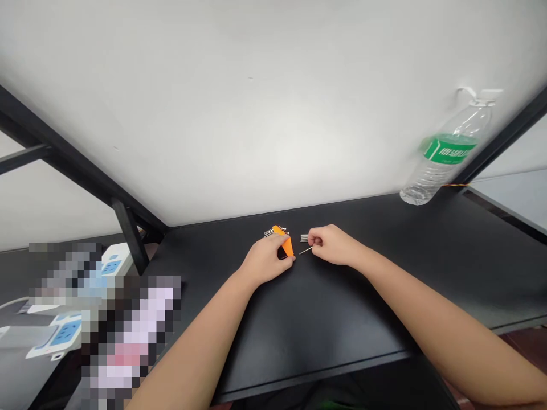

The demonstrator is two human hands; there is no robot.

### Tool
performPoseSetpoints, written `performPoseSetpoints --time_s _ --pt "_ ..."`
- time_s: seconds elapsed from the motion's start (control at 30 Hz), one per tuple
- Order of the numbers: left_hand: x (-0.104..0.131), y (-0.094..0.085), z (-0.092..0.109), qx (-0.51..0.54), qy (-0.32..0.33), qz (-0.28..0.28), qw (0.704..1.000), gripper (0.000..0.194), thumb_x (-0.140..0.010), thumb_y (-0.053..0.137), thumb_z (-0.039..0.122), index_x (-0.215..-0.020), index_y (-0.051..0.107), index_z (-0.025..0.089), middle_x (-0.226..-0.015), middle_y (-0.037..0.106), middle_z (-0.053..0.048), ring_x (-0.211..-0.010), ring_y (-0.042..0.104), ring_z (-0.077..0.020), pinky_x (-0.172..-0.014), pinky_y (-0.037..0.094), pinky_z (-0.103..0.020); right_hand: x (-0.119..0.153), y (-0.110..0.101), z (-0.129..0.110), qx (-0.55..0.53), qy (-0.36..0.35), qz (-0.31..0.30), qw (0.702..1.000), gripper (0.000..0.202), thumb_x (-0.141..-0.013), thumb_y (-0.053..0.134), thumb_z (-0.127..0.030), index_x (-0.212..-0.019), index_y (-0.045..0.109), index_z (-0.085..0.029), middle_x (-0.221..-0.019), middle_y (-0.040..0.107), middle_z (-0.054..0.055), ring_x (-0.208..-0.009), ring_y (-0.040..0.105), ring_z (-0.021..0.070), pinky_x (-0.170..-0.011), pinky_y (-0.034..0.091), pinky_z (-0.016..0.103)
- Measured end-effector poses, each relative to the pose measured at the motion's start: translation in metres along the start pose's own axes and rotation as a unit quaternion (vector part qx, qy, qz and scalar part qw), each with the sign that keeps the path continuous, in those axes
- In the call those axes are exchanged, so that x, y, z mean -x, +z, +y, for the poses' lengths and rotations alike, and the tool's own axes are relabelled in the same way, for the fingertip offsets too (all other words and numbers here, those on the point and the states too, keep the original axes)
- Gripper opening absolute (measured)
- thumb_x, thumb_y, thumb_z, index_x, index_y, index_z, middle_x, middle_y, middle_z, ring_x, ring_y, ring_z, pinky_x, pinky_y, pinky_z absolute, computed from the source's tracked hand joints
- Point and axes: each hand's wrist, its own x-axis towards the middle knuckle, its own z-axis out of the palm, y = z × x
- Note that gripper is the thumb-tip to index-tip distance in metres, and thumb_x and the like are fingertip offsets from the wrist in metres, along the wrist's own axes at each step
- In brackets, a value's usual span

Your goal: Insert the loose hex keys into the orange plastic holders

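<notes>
Nearest the camera, the person's two bare forearms (pixel 431 307) reach in over the smooth black tabletop (pixel 307 336). The left hand (pixel 265 259) curves round a small, bright orange, angular holder (pixel 288 246): the fingers lie against its upper part and the thumb meets its near lower end, leaving a gap between palm and holder. Slim metallic sticks (pixel 269 232) poke out at the holder's far end, beyond those fingers.

The right hand (pixel 333 245) has its thumb and index finger closed in a pinch on one thin silver metal rod (pixel 305 250), whose free tip points left, near the holder but apart from it. A short row of silver rods (pixel 304 238) lies on the tabletop just beside the right fingertips, on their left; whether they touch cannot be told. Toward the back right, a clear plastic bottle with a green label (pixel 450 149) leans by the white wall (pixel 256 125).
</notes>
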Motion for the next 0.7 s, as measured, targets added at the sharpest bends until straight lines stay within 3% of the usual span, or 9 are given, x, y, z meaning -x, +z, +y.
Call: performPoseSetpoints --time_s 0.13,0.23,0.3,0.43,0.53,0.6,0.7 --pt "0.0 0.001 -0.001 -0.003 -0.013 -0.004 1.0 0.045 -0.083 0.07 0.036 -0.126 0.068 0.023 -0.083 0.069 -0.004 -0.081 0.066 -0.0239 -0.074 0.05 -0.035 0.007 -0.009 -0.007 0.133 0.041 -0.018 0.99 0.008 -0.087 0.061 -0.029 -0.083 0.064 -0.023 -0.079 0.067 0.0 -0.063 0.055 0.0151 -0.058 0.033 0.027" --pt "0.0 0.001 -0.002 0.0 -0.01 -0.004 1.0 0.047 -0.084 0.07 0.038 -0.128 0.068 0.022 -0.084 0.069 -0.004 -0.083 0.067 -0.0242 -0.076 0.051 -0.035 0.01 -0.014 -0.009 0.178 -0.001 -0.008 0.984 0.013 -0.089 0.063 -0.034 -0.095 0.066 -0.023 -0.097 0.068 0.005 -0.081 0.061 0.0184 -0.063 0.037 0.027" --pt "0.0 0.001 -0.002 0.001 -0.01 -0.005 1.0 0.045 -0.084 0.069 0.039 -0.126 0.069 0.023 -0.084 0.069 -0.004 -0.084 0.067 -0.0242 -0.077 0.052 -0.035 0.011 -0.017 -0.008 0.205 -0.019 -0.016 0.978 0.013 -0.088 0.063 -0.033 -0.093 0.066 -0.022 -0.102 0.066 0.007 -0.087 0.061 0.0196 -0.067 0.038 0.028" --pt "0.0 0.002 -0.003 0.001 -0.008 -0.002 1.0 0.043 -0.084 0.069 0.039 -0.125 0.069 0.023 -0.084 0.069 -0.004 -0.084 0.066 -0.0241 -0.078 0.051 -0.035 0.012 -0.027 -0.002 0.22 0.022 -0.078 0.972 0.011 -0.087 0.063 -0.031 -0.082 0.063 -0.021 -0.095 0.066 0.006 -0.073 0.059 0.0173 -0.059 0.035 0.029" --pt "0.0 0.002 -0.003 0.007 -0.001 0.0 1.0 0.044 -0.084 0.069 0.039 -0.125 0.069 0.023 -0.082 0.068 -0.003 -0.082 0.066 -0.0236 -0.077 0.051 -0.034 0.014 -0.026 -0.001 0.22 0.024 -0.124 0.967 0.008 -0.085 0.062 -0.021 -0.077 0.063 -0.021 -0.089 0.067 0.007 -0.07 0.058 0.0188 -0.057 0.033 0.03" --pt "-0.001 0.003 -0.003 0.011 -0.003 -0.002 1.0 0.044 -0.084 0.07 0.039 -0.125 0.069 0.023 -0.078 0.067 -0.003 -0.079 0.065 -0.0233 -0.074 0.049 -0.034 0.013 -0.018 -0.002 0.206 -0.005 -0.119 0.971 0.013 -0.086 0.06 -0.015 -0.074 0.064 -0.02 -0.085 0.067 0.008 -0.07 0.059 0.0199 -0.059 0.034 0.031" --pt "-0.002 0.003 -0.002 0.011 -0.004 -0.004 1.0 0.041 -0.083 0.07 0.039 -0.122 0.069 0.024 -0.076 0.065 -0.001 -0.075 0.063 -0.0224 -0.069 0.046 -0.033 0.008 -0.001 -0.004 0.194 -0.059 -0.06 0.977 0.017 -0.09 0.057 -0.013 -0.077 0.064 -0.02 -0.088 0.066 0.008 -0.071 0.059 0.0192 -0.062 0.036 0.031"
